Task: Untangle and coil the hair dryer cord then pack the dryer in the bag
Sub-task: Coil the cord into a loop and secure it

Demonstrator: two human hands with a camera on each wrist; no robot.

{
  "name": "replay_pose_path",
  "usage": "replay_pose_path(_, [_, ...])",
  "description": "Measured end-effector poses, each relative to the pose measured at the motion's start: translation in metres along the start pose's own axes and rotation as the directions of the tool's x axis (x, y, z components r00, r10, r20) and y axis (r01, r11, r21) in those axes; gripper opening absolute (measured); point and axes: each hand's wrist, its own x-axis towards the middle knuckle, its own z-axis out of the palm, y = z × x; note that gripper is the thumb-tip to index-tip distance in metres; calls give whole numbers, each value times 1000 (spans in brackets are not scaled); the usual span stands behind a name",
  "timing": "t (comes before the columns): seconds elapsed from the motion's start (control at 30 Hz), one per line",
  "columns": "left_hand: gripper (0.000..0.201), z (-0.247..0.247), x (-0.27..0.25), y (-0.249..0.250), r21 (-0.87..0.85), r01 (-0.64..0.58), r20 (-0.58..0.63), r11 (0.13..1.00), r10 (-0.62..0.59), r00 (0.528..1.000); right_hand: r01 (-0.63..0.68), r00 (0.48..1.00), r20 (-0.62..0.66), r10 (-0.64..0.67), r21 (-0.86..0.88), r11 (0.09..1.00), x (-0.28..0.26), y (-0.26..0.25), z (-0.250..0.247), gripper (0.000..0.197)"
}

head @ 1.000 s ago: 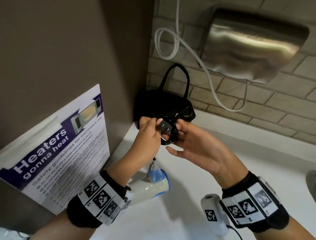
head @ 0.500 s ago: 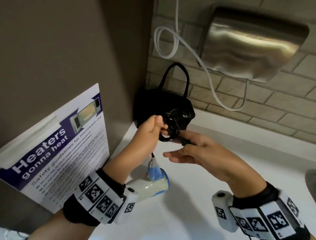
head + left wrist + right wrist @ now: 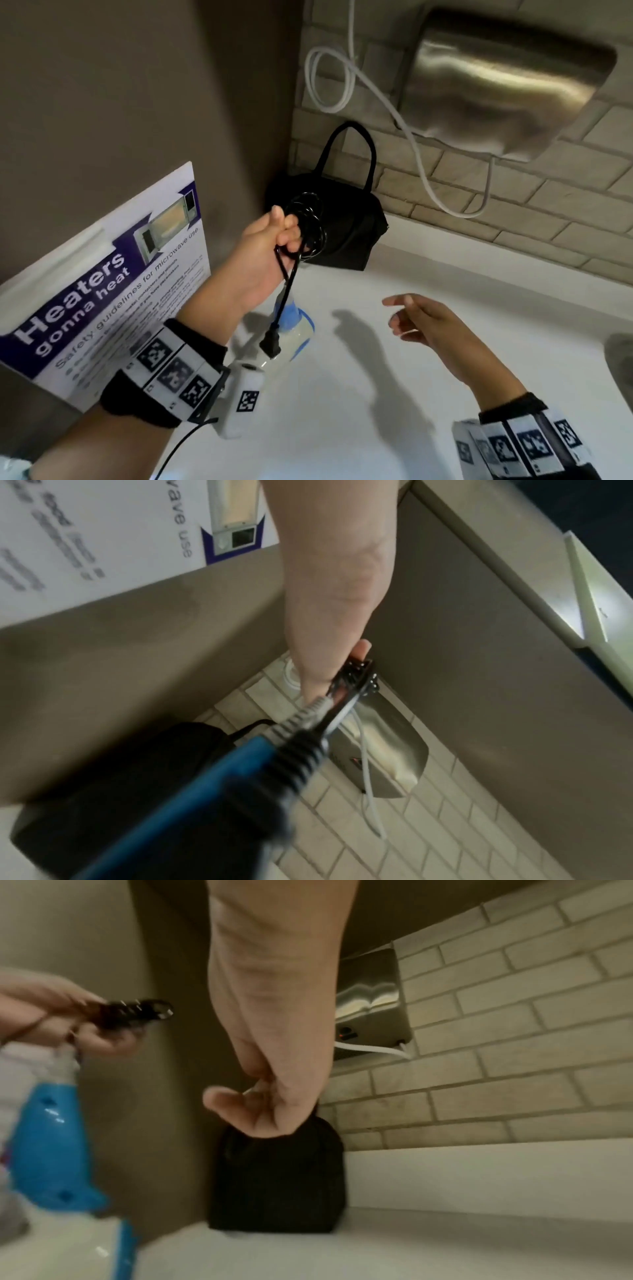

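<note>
My left hand (image 3: 274, 246) grips the black coiled cord (image 3: 308, 226) above the counter, with the plug (image 3: 270, 342) dangling below it on a short length. The white and blue hair dryer (image 3: 294, 330) hangs under that hand, partly hidden by my wrist. In the left wrist view the cord (image 3: 356, 677) sits bunched at my fingertips and the dryer's blue body (image 3: 192, 796) fills the foreground. My right hand (image 3: 411, 318) hovers over the counter to the right, fingers relaxed, holding nothing. The black bag (image 3: 346, 222) stands in the back corner, handles up.
A white counter (image 3: 376, 394) runs under both hands. A steel hand dryer (image 3: 507, 78) with a white looped cable (image 3: 346, 82) hangs on the brick wall above the bag. A microwave safety poster (image 3: 102, 291) leans at the left. A sink edge (image 3: 620, 363) shows far right.
My right hand let go of the cord and dropped back to the right. The plug now dangles from the coil, which my left hand alone holds, raised a little.
</note>
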Motion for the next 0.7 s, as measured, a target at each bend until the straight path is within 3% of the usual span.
replay_pose_path(0.1, [35, 9, -1, -9, 38, 4, 33, 999, -5, 999, 131, 987, 68, -144, 159, 979, -3, -37, 29, 41])
replay_pose_path(0.27, [34, 19, -9, -17, 203, -59, 49, 977, 50, 998, 184, 955, 211, -209, 131, 974, -9, -79, 75, 51])
replay_pose_path(0.43, [33, 13, -9, -8, 74, -26, 27, 997, 24, 999, 199, 976, 80, -203, 54, 979, -1, -76, 79, 24])
replay_pose_path(0.57, [33, 6, -8, -1, -14, 4, 46, 1000, -3, 999, 191, 980, -29, -195, -105, 976, 15, -58, 59, 27])
replay_pose_path(0.7, [32, 11, -10, -9, -54, 75, 108, 996, -69, 992, 150, 987, -31, -155, -137, 979, 33, -37, 48, 34])
